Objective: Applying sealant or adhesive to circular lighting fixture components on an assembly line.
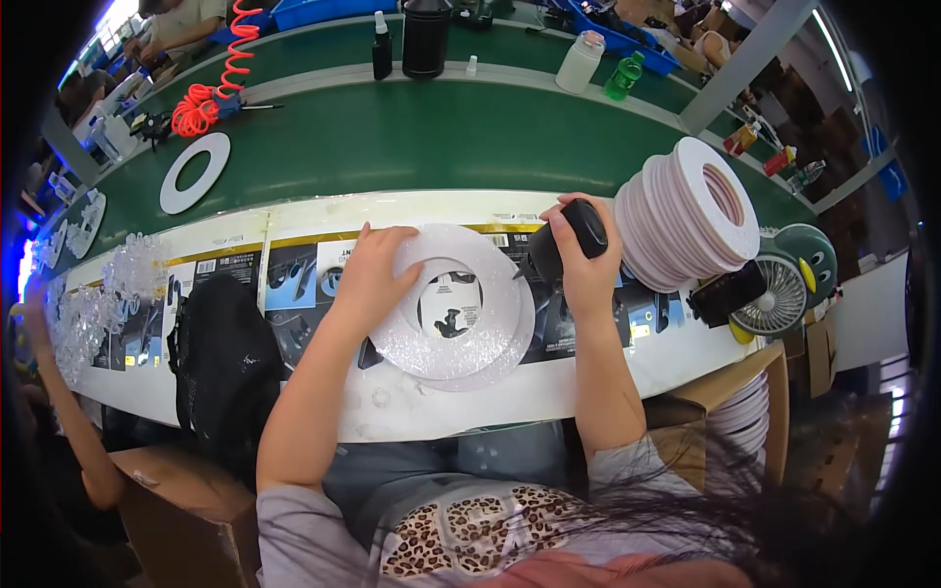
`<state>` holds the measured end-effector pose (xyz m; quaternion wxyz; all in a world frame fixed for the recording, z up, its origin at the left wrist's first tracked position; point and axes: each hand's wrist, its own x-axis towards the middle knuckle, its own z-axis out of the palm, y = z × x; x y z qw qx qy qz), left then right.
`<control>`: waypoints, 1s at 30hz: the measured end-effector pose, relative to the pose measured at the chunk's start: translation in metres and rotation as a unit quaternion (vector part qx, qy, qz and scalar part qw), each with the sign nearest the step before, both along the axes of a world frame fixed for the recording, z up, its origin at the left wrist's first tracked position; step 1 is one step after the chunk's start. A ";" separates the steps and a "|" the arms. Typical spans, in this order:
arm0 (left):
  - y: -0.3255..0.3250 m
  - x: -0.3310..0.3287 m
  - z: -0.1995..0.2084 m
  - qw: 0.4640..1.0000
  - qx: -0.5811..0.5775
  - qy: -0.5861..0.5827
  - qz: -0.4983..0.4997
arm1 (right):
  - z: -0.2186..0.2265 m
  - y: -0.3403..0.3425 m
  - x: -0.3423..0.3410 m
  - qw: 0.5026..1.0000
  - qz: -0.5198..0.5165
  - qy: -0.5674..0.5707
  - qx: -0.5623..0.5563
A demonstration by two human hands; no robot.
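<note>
Two white rings, one lapping partly over the other, lie on the white table in front of the person. At the left side of these rings rests the left hand, its fingers spread toward the outer edge and its thumb near the hole (whether it pinches the band, I cannot tell). Just right of the rings, the right hand is clamped around a black bottle, whose narrow tip points toward them. Farther right of the rings leans a thick stack of similar rings, and past it a small green fan. Left of the rings sits a black bag, then a heap of clear plastic, with a co-worker's hand at its far end. Beyond the rings, off to the left, are a loose ring and a coiled orange hose; farther back stand a black jar, a white jar and a green bottle.
</note>
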<state>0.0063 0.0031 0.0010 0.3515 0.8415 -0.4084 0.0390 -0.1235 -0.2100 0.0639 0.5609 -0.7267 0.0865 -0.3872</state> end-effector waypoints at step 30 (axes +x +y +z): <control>-0.002 -0.001 0.002 1.000 -0.004 -0.001 0.000 | 0.002 -0.001 0.002 1.000 -0.008 0.014 0.000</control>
